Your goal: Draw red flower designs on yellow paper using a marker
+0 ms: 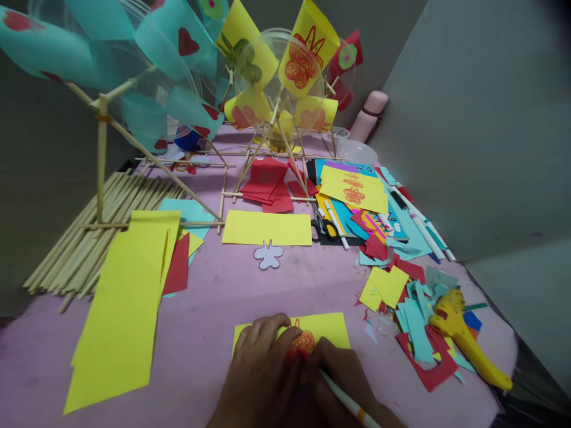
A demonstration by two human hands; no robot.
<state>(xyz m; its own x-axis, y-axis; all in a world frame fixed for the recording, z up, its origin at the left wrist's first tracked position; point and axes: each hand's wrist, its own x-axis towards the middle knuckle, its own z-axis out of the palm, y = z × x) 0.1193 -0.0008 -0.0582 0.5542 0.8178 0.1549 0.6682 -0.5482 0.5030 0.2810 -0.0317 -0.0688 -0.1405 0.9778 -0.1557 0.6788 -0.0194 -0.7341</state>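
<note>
On the pink tabletop, near its front edge, lies a yellow paper strip. My left hand rests flat on the strip's left part, fingers stretched out. A white marker pen with an orange band is gripped in my right hand. Its tip is at the lower part of a red-orange butterfly drawing on the strip, partly hidden by my fingers. Farther back sit a pale butterfly cutout and another yellow strip.
Stick-framed wheels with paper cups stand at the back. Yellow sheets and wooden sticks lie left. On the right are paper scraps, a yellow glue gun, black-handled scissors and several markers.
</note>
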